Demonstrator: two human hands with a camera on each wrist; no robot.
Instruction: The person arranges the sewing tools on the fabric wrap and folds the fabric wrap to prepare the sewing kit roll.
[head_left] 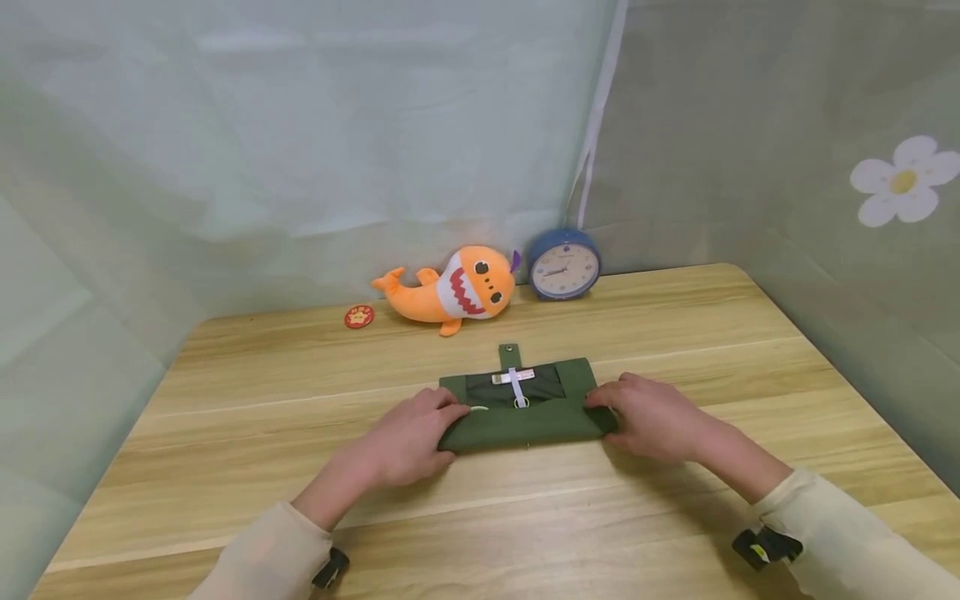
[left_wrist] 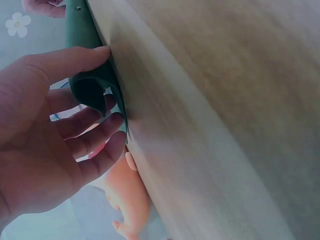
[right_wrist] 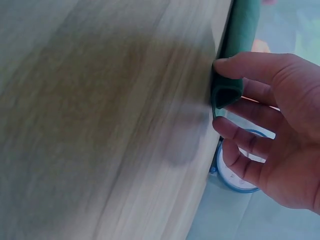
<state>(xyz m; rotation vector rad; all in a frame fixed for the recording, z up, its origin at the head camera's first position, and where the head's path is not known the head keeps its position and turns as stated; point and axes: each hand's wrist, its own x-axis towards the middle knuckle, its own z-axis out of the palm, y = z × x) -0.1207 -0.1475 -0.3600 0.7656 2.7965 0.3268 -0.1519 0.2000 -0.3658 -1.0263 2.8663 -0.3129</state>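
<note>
A dark green fabric roll-up pouch (head_left: 525, 423) lies mid-table, its near edge rolled over into a tube. On its unrolled part a white label (head_left: 513, 377), a pale strap (head_left: 517, 387) with a ring and a strap tab with a metal snap (head_left: 509, 350) show. My left hand (head_left: 412, 437) grips the left end of the roll, thumb on the near side, fingers over the far side. At the opposite end my right hand (head_left: 652, 417) pinches the roll the same way. Both wrist views show the hollow ends of the green roll (left_wrist: 90, 87) between thumb and fingers.
Behind the pouch sits an orange plush shark (head_left: 420, 300), with a blue round clock (head_left: 564, 265) to its right. A small red disc with a star (head_left: 359, 317) lies left of the shark. Fabric walls border the wooden table (head_left: 262, 450) at the back and sides.
</note>
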